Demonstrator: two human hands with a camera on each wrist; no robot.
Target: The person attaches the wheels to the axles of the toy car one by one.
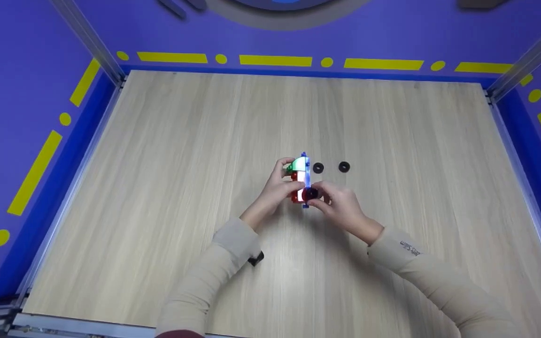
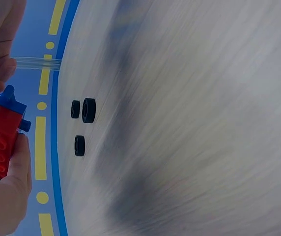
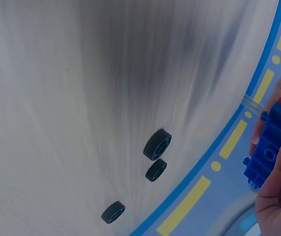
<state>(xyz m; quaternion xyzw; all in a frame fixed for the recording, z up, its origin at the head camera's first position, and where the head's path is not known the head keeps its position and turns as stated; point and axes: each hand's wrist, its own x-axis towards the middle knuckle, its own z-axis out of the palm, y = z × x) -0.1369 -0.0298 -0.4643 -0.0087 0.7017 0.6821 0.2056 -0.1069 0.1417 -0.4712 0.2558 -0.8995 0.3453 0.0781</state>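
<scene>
Left hand (image 1: 275, 188) grips red-green-blue block build (image 1: 300, 164), right hand (image 1: 343, 205) pinches black wheel (image 1: 312, 193) beside it; I see three loose wheels (image 2: 89, 110) on surface (image 1: 181, 188).

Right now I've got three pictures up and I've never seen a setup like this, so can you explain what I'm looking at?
There's no machine at work here: one person is using two bare hands. The picture showing both arms comes from a camera on the person's head, looking forward and down. The other two come from cameras on the left and right wrists, so the scene looks turned there.

The wood-grain table has blue panels with yellow marks around it. The wrist pictures show three black wheels on it; the head picture plainly shows two.

The left hand holds a toy of red, green and blue blocks. The right hand pinches a dark round piece, probably a wheel, at the toy's blue base.
</scene>
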